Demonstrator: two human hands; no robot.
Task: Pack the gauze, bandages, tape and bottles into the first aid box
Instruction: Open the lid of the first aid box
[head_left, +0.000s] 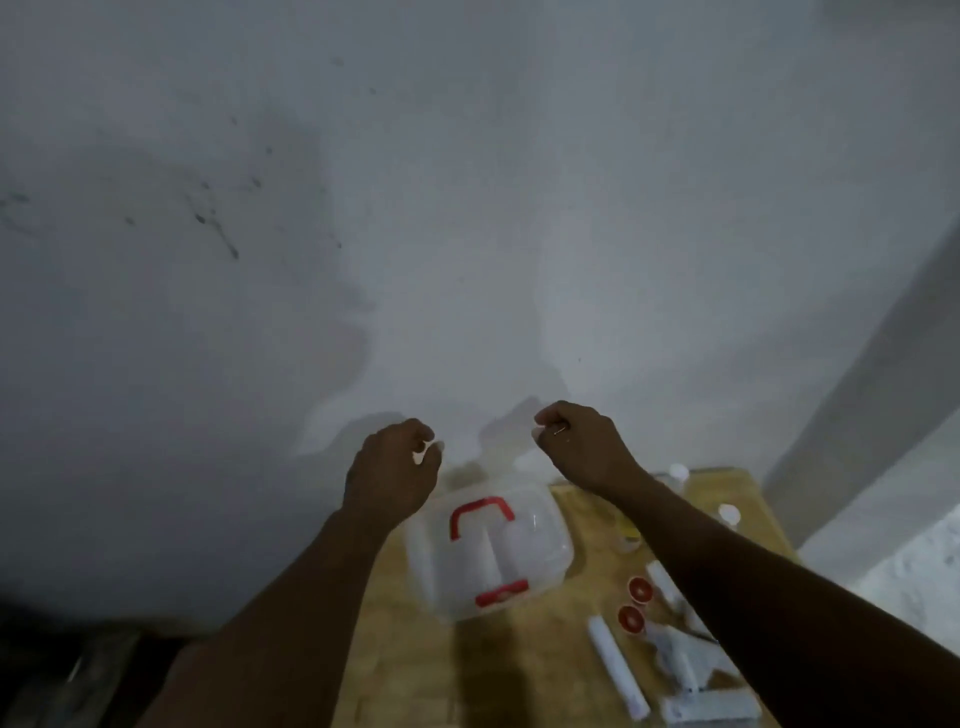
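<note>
A clear plastic first aid box (540, 558) with a red handle (480, 514) and a red latch (501, 592) sits lid down on the wooden table (519, 675). My left hand (395, 467) hovers above the box's far left corner with its fingers curled in. My right hand (576, 441) is a loose fist above the far right corner. I see nothing in either hand. Right of the box lie two tape rolls with red cores (640, 590), a white rolled bandage (618, 670) and white gauze packs (711, 706). Two white bottle caps (678, 472) show past my right forearm.
A grey plaster wall (467, 208) fills most of the view, directly behind the table. The table's right edge (779, 530) drops off to a pale floor. My right forearm hides part of the supplies. Dark clutter sits low on the left (62, 675).
</note>
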